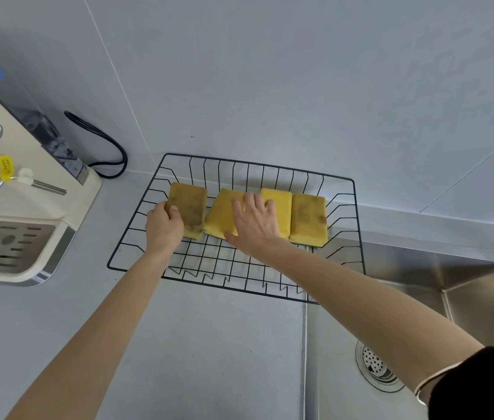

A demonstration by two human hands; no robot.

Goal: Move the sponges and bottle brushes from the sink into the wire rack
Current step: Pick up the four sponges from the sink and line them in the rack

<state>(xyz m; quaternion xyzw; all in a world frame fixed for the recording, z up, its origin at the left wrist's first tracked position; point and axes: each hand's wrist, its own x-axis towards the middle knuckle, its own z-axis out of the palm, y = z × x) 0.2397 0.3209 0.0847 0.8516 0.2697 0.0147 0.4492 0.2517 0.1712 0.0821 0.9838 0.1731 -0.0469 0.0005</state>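
Even, soft, cool light fills the view, with only faint shadows under the wire rack (233, 228) and a dull sheen on the steel sink (440, 274) at three o'clock. Wide-angle bending bows straight lines toward nine and three o'clock, and focus softens slightly at the edges.

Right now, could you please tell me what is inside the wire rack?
Four yellow sponges lie in the wire rack; the left hand grips one, and the right hand partly covers another.

four sponges (309, 218), one wire rack (270, 169), two hands (255, 228), one sink (467, 286)
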